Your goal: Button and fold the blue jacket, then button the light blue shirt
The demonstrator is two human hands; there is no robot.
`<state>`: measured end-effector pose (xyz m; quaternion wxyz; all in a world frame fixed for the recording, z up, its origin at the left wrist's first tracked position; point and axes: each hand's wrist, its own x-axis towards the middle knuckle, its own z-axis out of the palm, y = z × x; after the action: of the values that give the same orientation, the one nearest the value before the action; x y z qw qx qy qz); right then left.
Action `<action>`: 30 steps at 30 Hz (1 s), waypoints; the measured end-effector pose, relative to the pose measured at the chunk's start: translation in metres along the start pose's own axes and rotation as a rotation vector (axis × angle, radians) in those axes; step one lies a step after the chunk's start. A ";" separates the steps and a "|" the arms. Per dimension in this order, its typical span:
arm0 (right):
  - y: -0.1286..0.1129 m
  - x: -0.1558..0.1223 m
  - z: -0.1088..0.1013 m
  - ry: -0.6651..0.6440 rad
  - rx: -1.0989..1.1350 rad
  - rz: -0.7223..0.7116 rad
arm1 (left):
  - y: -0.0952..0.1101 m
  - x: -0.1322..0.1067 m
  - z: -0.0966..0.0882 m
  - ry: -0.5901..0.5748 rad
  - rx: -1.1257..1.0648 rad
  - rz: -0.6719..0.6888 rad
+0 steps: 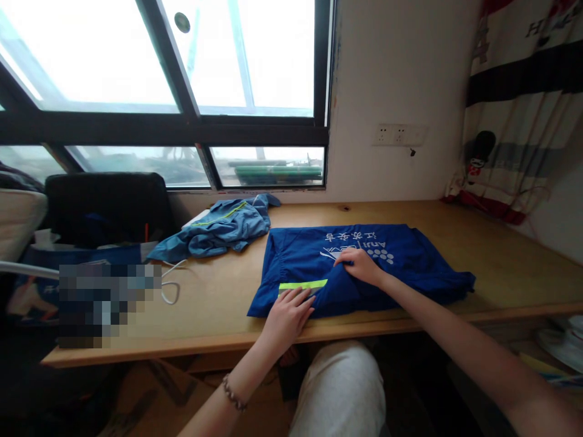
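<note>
A blue work jacket [419,261] with white lettering lies on the wooden table in front of me, its sides folded in. My left hand [291,309] rests with fingers spread on the near left part, by a yellow-green and grey reflective strip [303,284]. Pinched between the fingers of my right hand [359,264] is a lifted fold of the jacket, raised near its middle over part of the white print. What lies beneath that fold is hidden.
A crumpled grey-blue garment [228,227] with a yellow-green stripe lies at the back left of the table [510,261]. A white cable [170,293] curls near the left end. A black chair back [107,203] stands beyond. A patterned curtain [514,121] hangs at right.
</note>
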<state>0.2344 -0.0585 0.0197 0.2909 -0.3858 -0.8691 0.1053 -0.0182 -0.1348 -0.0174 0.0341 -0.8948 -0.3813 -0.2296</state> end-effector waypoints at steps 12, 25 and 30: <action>0.033 -0.008 0.027 0.032 -0.036 0.229 | 0.069 0.072 0.001 0.035 0.046 0.041; 0.119 -0.077 -0.025 -0.074 -0.408 0.391 | 0.041 0.060 0.045 -0.085 0.032 -0.048; 0.096 -0.076 -0.016 -0.077 -0.548 0.527 | 0.006 0.085 0.050 -0.149 0.008 -0.032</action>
<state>0.3430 -0.0496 -0.0390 0.1070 -0.6552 -0.7465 -0.0456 0.0568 -0.0705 -0.0242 0.0056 -0.9031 -0.3981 -0.1612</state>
